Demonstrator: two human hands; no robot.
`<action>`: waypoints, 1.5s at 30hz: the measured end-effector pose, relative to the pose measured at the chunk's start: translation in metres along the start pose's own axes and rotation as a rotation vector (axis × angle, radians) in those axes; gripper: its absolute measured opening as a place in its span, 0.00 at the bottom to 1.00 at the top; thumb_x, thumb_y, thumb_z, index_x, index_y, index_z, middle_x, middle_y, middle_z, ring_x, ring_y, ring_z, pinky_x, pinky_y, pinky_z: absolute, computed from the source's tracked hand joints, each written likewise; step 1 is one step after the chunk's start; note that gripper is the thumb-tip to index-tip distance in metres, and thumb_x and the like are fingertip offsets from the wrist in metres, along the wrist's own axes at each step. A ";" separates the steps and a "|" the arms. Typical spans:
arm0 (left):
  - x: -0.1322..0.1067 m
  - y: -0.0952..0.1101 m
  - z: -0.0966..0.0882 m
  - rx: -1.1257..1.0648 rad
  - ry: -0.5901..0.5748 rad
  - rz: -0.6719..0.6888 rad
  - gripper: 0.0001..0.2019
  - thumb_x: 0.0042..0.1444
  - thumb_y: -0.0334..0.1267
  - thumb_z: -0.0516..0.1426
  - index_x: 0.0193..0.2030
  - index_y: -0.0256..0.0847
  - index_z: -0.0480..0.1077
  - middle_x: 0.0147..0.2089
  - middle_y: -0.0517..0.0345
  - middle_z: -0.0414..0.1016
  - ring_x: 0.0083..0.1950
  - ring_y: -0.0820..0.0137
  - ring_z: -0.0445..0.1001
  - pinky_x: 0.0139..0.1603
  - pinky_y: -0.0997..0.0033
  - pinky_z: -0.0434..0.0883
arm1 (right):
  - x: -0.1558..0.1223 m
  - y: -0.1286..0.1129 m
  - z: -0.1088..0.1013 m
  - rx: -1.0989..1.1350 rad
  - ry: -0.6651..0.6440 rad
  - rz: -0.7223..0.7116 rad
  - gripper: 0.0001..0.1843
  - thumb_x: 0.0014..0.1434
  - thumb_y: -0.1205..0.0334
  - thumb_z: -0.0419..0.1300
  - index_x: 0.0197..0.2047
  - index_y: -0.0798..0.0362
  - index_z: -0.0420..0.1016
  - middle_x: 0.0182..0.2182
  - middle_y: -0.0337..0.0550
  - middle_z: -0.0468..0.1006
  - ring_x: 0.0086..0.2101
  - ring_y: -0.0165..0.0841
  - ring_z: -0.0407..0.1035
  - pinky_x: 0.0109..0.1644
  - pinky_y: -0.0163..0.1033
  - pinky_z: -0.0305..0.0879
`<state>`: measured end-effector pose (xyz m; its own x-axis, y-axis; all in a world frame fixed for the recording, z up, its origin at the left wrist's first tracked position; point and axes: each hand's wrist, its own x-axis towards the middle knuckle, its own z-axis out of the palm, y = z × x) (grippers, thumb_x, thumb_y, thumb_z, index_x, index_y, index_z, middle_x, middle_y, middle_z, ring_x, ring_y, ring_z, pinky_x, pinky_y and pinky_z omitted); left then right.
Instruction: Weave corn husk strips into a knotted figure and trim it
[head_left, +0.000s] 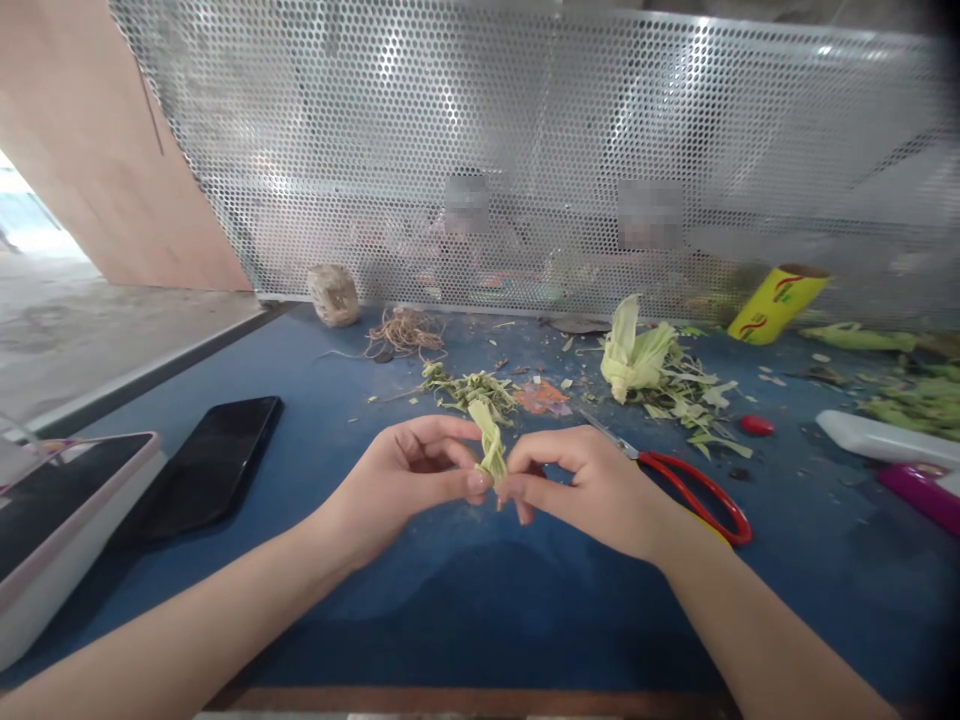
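Observation:
Both hands meet over the middle of the blue table, pinching a twisted strip of pale green corn husk (491,445). My left hand (420,462) has its thumb and fingers closed on the husk's left side. From the right, my right hand (581,485) pinches its lower end between thumb and fingertips. Just beyond lies a pile of small knotted husk pieces (476,388). Scissors with red handles (701,495) rest beside my right hand, partly hidden by it. A larger bundle of husk (634,355) stands behind, among loose scraps.
On the left lie a black phone (217,460) and a pink-rimmed box (75,530). Tangled twine (405,332) and a pale block (334,295) sit at the back. A yellow tube (780,305), a white tool (885,435) and a purple object (922,495) are right. Perforated metal (525,120) borders the table.

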<state>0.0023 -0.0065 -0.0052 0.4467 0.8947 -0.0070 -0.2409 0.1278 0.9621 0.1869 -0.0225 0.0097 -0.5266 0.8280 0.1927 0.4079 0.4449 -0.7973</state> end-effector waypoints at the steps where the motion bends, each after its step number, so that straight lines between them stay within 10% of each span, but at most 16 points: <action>1: 0.000 0.001 0.000 0.001 -0.010 -0.011 0.11 0.39 0.26 0.64 0.32 0.38 0.71 0.20 0.65 0.75 0.23 0.75 0.74 0.28 0.78 0.70 | 0.000 0.000 -0.001 0.021 -0.010 0.013 0.12 0.56 0.56 0.54 0.26 0.53 0.71 0.21 0.35 0.73 0.25 0.24 0.66 0.31 0.29 0.59; 45: -0.012 -0.001 -0.001 0.938 0.122 0.438 0.11 0.47 0.31 0.58 0.39 0.44 0.72 0.34 0.60 0.73 0.31 0.73 0.73 0.36 0.74 0.73 | 0.009 0.011 0.014 0.260 -0.018 0.122 0.10 0.55 0.59 0.53 0.28 0.56 0.66 0.22 0.36 0.64 0.24 0.25 0.58 0.28 0.32 0.55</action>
<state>-0.0038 -0.0165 -0.0065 0.3792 0.8262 0.4167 0.4289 -0.5560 0.7120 0.1764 -0.0149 -0.0047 -0.4999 0.8626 0.0779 0.2654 0.2381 -0.9343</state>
